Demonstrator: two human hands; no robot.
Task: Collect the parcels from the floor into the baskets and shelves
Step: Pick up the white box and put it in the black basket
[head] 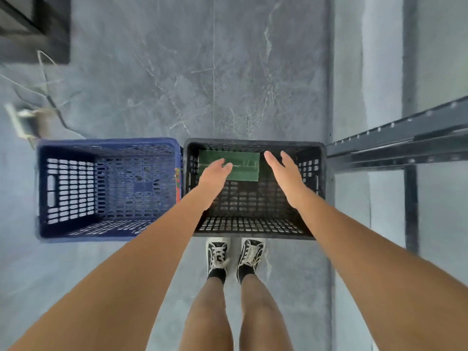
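Both arms were out over the black basket [319,171]; the left hand [214,173] hung above its far-left part, fingers straight and loose, holding nothing; the right hand [286,171] hung over the right half, fingers likewise extended, thumb apart, palm turned inward, also holding nothing. Down on the basket's bottom, tucked toward the far-left corner, lay a green parcel [243,163], flat, a pale strip running across it (whether tape or a label, I could not tell); the left fingertips overlapped its near-left edge in the view, but whether they touched it or hovered above it could not be made out. The right hand was apart from the parcel, off to its right side.

Just beside the black basket, on its left and nearly touching, stood a blue basket [63,188], its perforated walls and floor in plain view; a sliver of something red showed in the gap between the two. Both baskets sat on the grey marbled floor [177,72]; the person's two sneakers [218,257] stood close behind the black basket's near rim. At the right, a dark metal shelf frame [395,143] ran off to the edge; at the far left, some blurred cables [48,92] lay on the floor.
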